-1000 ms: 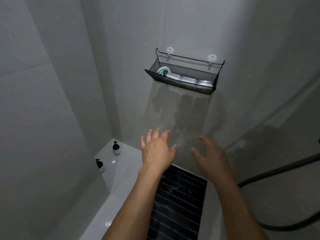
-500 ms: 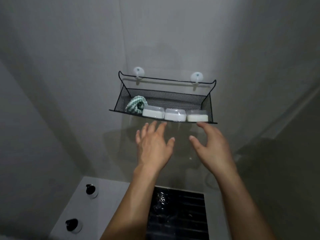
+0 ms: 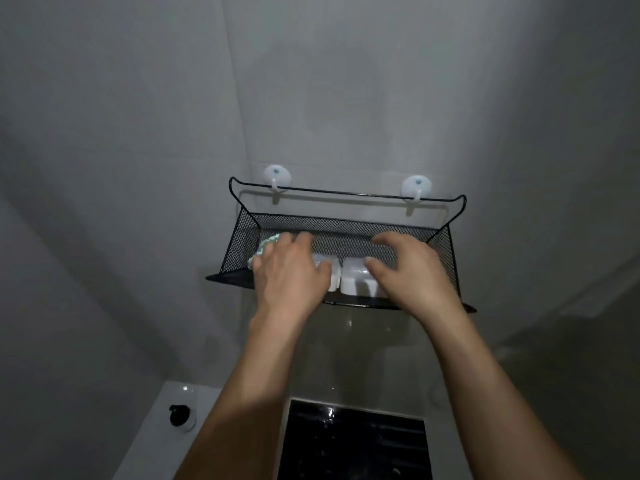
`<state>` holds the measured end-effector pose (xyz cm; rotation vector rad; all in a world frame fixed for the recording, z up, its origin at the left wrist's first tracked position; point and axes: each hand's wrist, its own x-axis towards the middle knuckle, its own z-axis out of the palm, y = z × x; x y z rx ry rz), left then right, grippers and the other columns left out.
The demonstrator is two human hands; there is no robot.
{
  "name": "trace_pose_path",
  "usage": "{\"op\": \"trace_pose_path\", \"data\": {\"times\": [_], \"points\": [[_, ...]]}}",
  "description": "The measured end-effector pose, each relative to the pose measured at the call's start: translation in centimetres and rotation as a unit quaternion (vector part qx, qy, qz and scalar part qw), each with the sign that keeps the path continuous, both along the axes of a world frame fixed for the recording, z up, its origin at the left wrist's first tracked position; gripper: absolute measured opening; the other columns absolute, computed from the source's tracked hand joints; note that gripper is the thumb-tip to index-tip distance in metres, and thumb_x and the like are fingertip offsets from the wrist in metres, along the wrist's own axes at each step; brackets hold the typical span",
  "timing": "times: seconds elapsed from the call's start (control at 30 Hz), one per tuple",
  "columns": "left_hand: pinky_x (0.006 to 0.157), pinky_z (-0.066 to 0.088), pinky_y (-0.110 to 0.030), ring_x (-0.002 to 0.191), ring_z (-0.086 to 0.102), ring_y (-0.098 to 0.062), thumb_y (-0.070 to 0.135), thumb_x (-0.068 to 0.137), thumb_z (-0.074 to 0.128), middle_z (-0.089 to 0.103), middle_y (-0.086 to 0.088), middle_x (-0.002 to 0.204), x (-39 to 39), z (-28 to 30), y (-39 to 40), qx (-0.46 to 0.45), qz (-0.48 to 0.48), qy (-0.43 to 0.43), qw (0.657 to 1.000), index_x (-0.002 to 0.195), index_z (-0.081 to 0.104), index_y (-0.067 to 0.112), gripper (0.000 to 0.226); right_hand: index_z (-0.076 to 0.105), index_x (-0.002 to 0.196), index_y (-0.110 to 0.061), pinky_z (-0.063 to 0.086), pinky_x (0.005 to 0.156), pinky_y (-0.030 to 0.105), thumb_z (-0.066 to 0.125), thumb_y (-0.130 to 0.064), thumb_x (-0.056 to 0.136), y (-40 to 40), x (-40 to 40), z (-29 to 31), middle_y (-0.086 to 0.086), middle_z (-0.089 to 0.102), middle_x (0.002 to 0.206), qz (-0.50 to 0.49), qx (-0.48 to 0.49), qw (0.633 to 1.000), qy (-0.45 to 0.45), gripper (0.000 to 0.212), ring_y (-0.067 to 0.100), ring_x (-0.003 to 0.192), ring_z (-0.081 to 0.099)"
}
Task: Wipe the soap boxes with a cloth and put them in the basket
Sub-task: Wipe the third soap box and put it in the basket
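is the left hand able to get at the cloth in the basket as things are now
Probably yes. The left hand is already inside the mesh basket, its fingers over the green-and-white cloth at the basket's left end. The basket is open on top and nothing visible lies between them; actual contact is hidden by the hand.

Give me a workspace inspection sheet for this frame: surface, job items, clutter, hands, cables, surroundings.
Surface: black mesh basket hangs on two white wall hooks.
Job's things: white soap boxes sit in the basket, two partly visible between the hands; green-and-white cloth lies at the basket's left end.
Clutter: black-topped pump bottle on the white ledge below.
Hands: left hand reaches over the cloth and leftmost box; right hand hovers over the right boxes, fingers loosely curved. Grip cannot be confirmed on either.
Cables: nothing seen.
Surroundings: grey tiled walls; dark wet panel at the bottom.
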<state>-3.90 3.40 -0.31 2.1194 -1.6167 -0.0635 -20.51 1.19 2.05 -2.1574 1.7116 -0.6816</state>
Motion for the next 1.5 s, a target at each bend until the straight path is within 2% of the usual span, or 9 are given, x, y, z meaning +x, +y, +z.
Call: {"op": "trace_pose_path", "data": {"times": [0.2,0.3,0.5,0.63,0.73,0.97,1.17,1.37,1.5], "points": [[0.089,0.045,-0.040,0.111,0.060,-0.028,0.046,0.088,0.057,0.065,-0.004,0.118,0.7,0.3,-2.2,0.088,0.072,-0.008,0.993,0.113,0.063,0.023,0.034,0.059,0.135,-0.025,0.036,0.112,0.041,0.053,-0.040,0.098,-5.4,2.8,-0.1,0.000,0.060,0.139,0.122,0.066,0.985,0.099,0.040,0.026,0.132,0.049],[0.089,0.048,-0.037,0.109,0.061,-0.027,0.051,0.089,0.053,0.067,-0.003,0.116,0.6,-0.3,-3.1,0.122,0.092,-0.012,0.988,0.110,0.065,0.022,0.038,0.062,0.129,-0.027,0.037,0.108,0.041,0.051,-0.044,0.098,-6.8,3.9,-0.9,0.003,0.063,0.134,0.165,0.080,0.974,0.137,0.037,0.028,0.129,0.052],[0.078,0.042,-0.031,0.105,0.063,-0.026,0.057,0.090,0.053,0.068,-0.005,0.113,0.5,-0.6,-4.2,0.159,0.078,0.013,0.984,0.107,0.066,0.020,0.043,0.061,0.131,-0.028,0.036,0.108,0.039,0.056,-0.048,0.093,-7.3,3.9,-2.2,0.004,0.065,0.131,0.188,0.106,0.966,0.141,0.043,0.029,0.126,0.054],[0.082,0.046,-0.034,0.108,0.062,-0.030,0.054,0.091,0.054,0.067,-0.008,0.116,0.5,-0.9,-4.0,0.137,0.076,0.026,0.987,0.114,0.063,0.019,0.043,0.060,0.133,-0.029,0.036,0.110,0.038,0.067,-0.041,0.085,-6.3,3.7,-2.5,0.003,0.064,0.133,0.183,0.103,0.970,0.125,0.050,0.028,0.127,0.053],[0.078,0.043,-0.033,0.108,0.062,-0.031,0.051,0.092,0.054,0.067,-0.008,0.116,0.4,-1.2,-3.8,0.114,0.072,0.033,0.990,0.117,0.061,0.019,0.042,0.060,0.134,-0.027,0.039,0.108,0.035,0.070,-0.036,0.083,-5.7,3.6,-2.8,0.003,0.064,0.134,0.167,0.098,0.975,0.105,0.052,0.027,0.127,0.054],[0.077,0.039,-0.029,0.110,0.060,-0.030,0.037,0.090,0.061,0.067,-0.009,0.117,1.1,-0.7,-3.7,0.037,0.063,0.124,0.990,0.120,0.061,0.014,0.038,0.063,0.131,-0.026,0.045,0.101,0.033,0.072,-0.029,0.081,-4.9,3.5,-2.9,0.000,0.066,0.129,0.124,0.094,0.987,0.050,0.050,0.025,0.124,0.056],[0.072,0.035,-0.027,0.101,0.060,-0.027,0.031,0.087,0.063,0.067,-0.005,0.103,1.4,-0.4,-4.2,0.003,0.065,0.165,0.984,0.105,0.065,0.014,0.025,0.064,0.130,-0.028,0.046,0.099,0.033,0.068,-0.027,0.084,-4.4,3.3,-3.1,-0.001,0.068,0.127,0.109,0.093,0.989,0.020,0.047,0.023,0.120,0.059],[0.073,0.047,-0.031,0.088,0.061,-0.022,0.030,0.076,0.067,0.065,0.004,0.088,3.1,-0.2,-4.5,-0.032,0.077,0.236,0.968,0.090,0.066,0.020,0.017,0.067,0.126,-0.027,0.044,0.104,0.030,0.066,-0.028,0.090,-4.0,2.9,-2.9,-0.010,0.068,0.126,0.092,0.095,0.990,-0.049,0.036,0.012,0.120,0.059],[0.058,0.051,-0.033,0.064,0.063,-0.019,0.030,0.062,0.064,0.068,0.002,0.071,4.8,0.6,-4.7,-0.044,0.067,0.387,0.919,0.072,0.068,0.019,0.016,0.070,0.120,-0.026,0.046,0.103,0.032,0.066,-0.026,0.090,-4.4,2.0,-2.2,-0.009,0.070,0.120,0.059,0.050,0.993,-0.090,0.030,0.012,0.116,0.061]]}}
